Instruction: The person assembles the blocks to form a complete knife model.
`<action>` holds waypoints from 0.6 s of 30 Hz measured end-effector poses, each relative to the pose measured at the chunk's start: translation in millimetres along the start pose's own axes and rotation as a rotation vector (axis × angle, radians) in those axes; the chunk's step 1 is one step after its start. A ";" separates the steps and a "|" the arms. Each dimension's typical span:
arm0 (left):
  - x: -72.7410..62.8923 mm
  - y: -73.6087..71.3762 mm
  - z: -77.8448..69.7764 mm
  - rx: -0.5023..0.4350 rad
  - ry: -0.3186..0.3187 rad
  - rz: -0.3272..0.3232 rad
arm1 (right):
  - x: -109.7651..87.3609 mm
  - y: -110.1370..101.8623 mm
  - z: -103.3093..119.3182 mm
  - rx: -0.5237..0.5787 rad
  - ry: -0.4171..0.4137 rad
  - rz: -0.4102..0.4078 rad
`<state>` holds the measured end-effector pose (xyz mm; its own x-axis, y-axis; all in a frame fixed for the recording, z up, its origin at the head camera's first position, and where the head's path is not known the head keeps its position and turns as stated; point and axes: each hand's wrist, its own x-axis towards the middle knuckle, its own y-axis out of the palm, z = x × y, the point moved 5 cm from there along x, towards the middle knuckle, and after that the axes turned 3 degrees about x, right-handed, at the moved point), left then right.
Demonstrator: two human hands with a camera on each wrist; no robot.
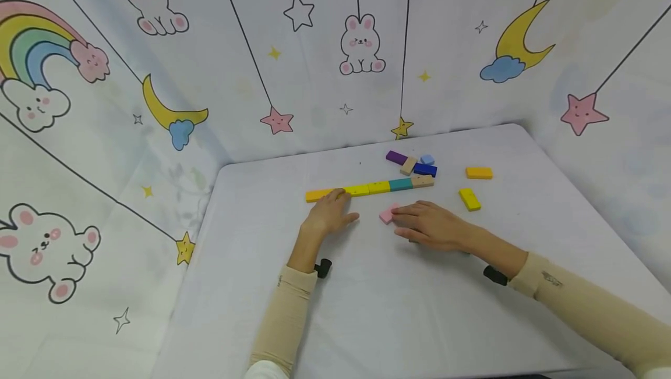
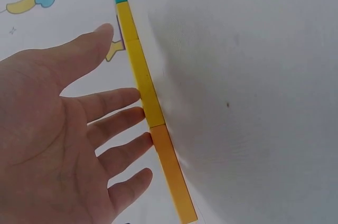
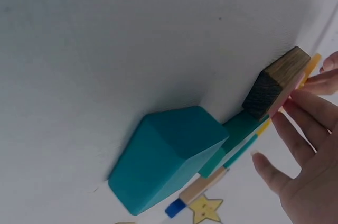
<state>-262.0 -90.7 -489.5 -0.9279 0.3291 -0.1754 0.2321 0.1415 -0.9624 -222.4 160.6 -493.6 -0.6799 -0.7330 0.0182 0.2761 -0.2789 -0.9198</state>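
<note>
A straight row of flat blocks lies on the table, running from an orange block (image 1: 316,195) through two yellow blocks (image 1: 379,187) and a teal block (image 1: 401,184) to a tan block (image 1: 423,181). My left hand (image 1: 330,213) rests its fingertips against the row, around where orange meets yellow; its thumb stands apart. Fingers of my right hand (image 1: 435,226) touch a pink block (image 1: 387,215) in front of the row, without curling round it. Under that hand, the right wrist view shows a dark wooden block (image 3: 277,81), a green block (image 3: 240,134) and a larger-looking teal block (image 3: 169,158).
Behind the row's right end lie a purple block (image 1: 396,158), a second tan block (image 1: 409,166), a dark blue block (image 1: 425,169) and a light blue block (image 1: 427,159). Farther right are another orange block (image 1: 479,173) and a loose yellow block (image 1: 469,199). A printed cloth (image 1: 325,88) hangs behind the table.
</note>
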 end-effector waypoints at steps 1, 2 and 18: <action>-0.1 -0.6 0.1 -0.003 -0.001 -0.001 | 1.2 0.1 0.2 -0.003 0.002 0.000; -0.2 -0.9 0.1 -0.003 0.001 -0.002 | 2.3 0.2 0.9 -0.006 0.002 0.000; 1.8 0.2 1.2 -0.010 -0.016 0.000 | 25.0 10.3 7.4 -0.055 0.065 0.052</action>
<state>-264.0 -91.2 -490.2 -0.9325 0.3141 -0.1784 0.2344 0.1506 -0.9604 -231.6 134.8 -499.7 -0.7089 -0.7033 -0.0543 0.2762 -0.2059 -0.9388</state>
